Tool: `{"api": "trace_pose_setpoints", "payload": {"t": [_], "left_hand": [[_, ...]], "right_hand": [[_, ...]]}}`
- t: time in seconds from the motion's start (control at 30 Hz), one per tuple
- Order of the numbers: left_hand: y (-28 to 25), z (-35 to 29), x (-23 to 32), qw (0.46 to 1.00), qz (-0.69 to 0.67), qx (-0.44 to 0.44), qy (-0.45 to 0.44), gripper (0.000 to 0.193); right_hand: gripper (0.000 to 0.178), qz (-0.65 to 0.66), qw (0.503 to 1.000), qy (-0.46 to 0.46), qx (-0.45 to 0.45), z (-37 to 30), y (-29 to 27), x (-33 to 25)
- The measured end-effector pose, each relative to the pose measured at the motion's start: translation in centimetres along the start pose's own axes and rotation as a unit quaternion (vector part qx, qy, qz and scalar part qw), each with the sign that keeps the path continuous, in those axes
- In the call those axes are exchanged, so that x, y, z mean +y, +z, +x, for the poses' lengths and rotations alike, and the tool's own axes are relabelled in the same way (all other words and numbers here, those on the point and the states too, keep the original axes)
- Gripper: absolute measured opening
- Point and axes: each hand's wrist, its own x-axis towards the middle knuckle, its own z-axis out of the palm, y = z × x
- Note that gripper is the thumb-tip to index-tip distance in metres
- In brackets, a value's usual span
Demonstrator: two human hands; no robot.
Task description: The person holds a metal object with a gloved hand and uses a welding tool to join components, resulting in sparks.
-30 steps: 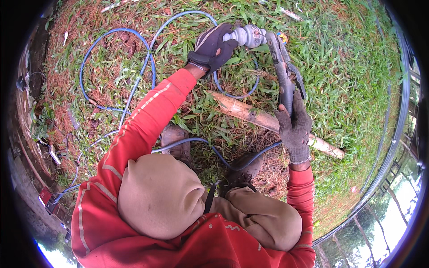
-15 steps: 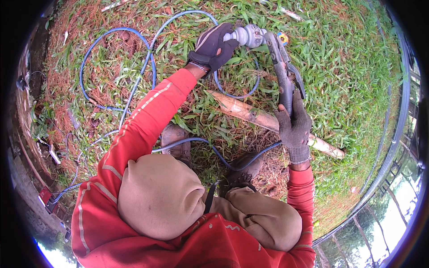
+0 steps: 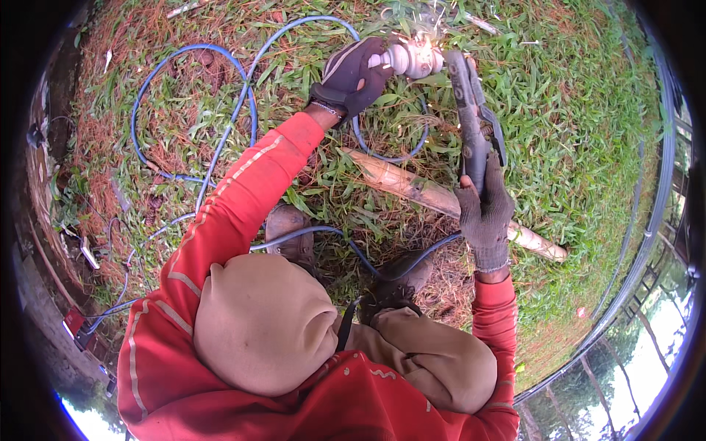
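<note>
My left hand point(image 3: 354, 76), in a dark glove, is closed around one end of a grey turned metal piece point(image 3: 401, 60) with rounded, stepped rings. Bright sparks point(image 3: 425, 42) fly at its right end. In my right hand point(image 3: 486, 220), in a grey knitted glove, is the grip of a black welding electrode holder point(image 3: 469, 121). Its jaws point away from me, close to the right end of the metal piece. A lever runs along the holder's right side. Glare and sparks hide where the electrode meets the metal.
Blue cable point(image 3: 193, 48) loops over the grass at the left and passes across my boots point(image 3: 293, 239) toward my right hand. A pale wooden post point(image 3: 412, 186) lies on the ground between my hands. At the right edge runs a bundle of grey pipes or cables point(image 3: 657, 187).
Sparks and glare have appeared at the right end of the metal piece. The electrode holder has shifted slightly right, and my left hand has barely moved.
</note>
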Motion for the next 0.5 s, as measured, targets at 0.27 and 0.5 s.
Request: {"api": "trace_pose_setpoints", "payload": {"t": [0.27, 0.5], "left_hand": [[-0.3, 0.0, 0.5, 1.000, -0.009, -0.012, -0.021, 0.051], [-0.3, -0.3, 0.0, 0.998, -0.040, -0.009, -0.037, 0.051]], "right_hand": [[0.070, 0.004, 1.000, 0.028, 0.003, 0.0, -0.5, 0.4], [0.072, 0.053, 0.998, 0.038, -0.005, -0.3, -0.1, 0.5]]}}
